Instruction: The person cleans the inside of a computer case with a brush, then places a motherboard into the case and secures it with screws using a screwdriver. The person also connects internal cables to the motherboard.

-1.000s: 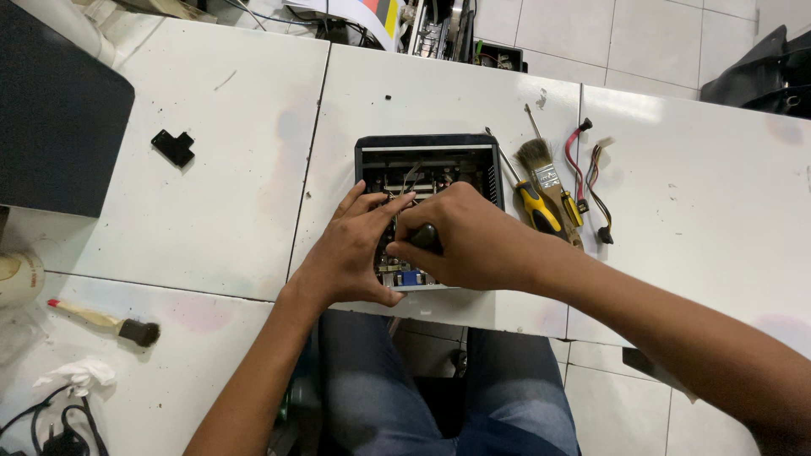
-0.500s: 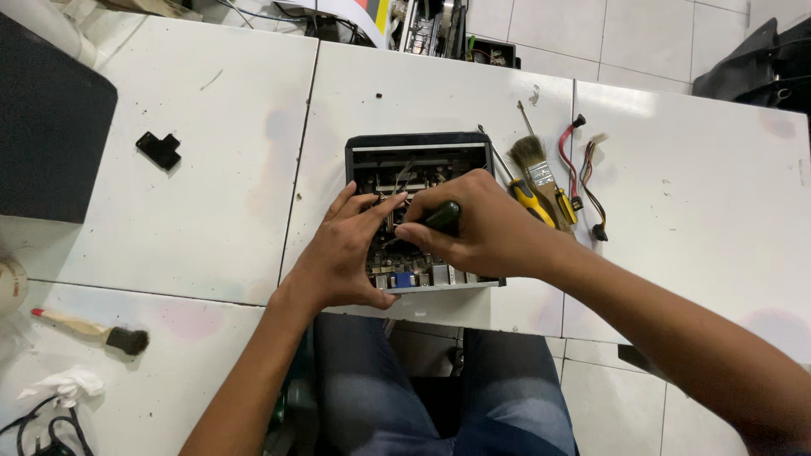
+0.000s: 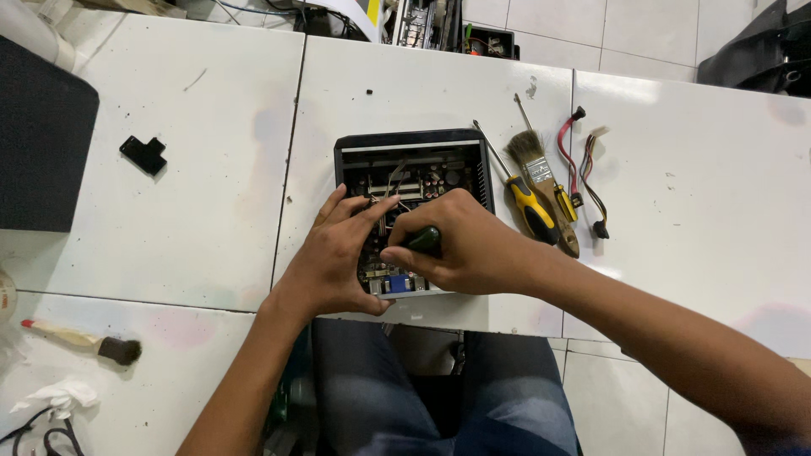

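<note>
Right now the right hand (image 3: 473, 249) has its fingers closed around a dark-handled tool (image 3: 425, 239), held over the open small computer case (image 3: 411, 173) that sits near the front edge of the white counter (image 3: 211, 169). Beside it the left hand (image 3: 338, 257) rests on the case's front part, fingers spread loosely and reaching among the wires, gripping nothing that I can make out. Just right of the case lie a yellow-handled screwdriver (image 3: 530, 207), a paintbrush (image 3: 541, 173) and loose cables (image 3: 583, 169).
</note>
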